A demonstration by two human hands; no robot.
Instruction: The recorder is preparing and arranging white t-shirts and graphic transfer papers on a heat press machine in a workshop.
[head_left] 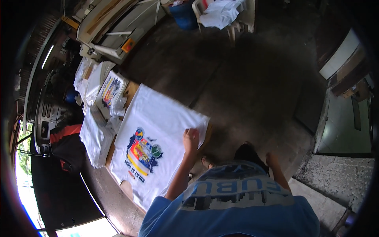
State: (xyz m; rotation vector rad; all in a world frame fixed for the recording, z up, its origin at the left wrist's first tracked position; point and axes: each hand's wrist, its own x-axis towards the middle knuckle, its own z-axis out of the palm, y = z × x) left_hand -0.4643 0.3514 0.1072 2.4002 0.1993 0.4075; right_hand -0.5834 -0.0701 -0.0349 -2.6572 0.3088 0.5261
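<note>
Dark floor borders the table; white printed shirt lies spread on it, reaching the right edge. Left hand, arm extended, over shirt near that edge; fingers curled, grip unclear. Right hand off the table; cannot tell fingers' state. Blue bin beyond, contents indistinct.

To the right of the printed white shirt, my right hand has room to pass above the dark floor. Just left of the shirt, the white folded pile stands as an obstacle for my left hand.
</note>
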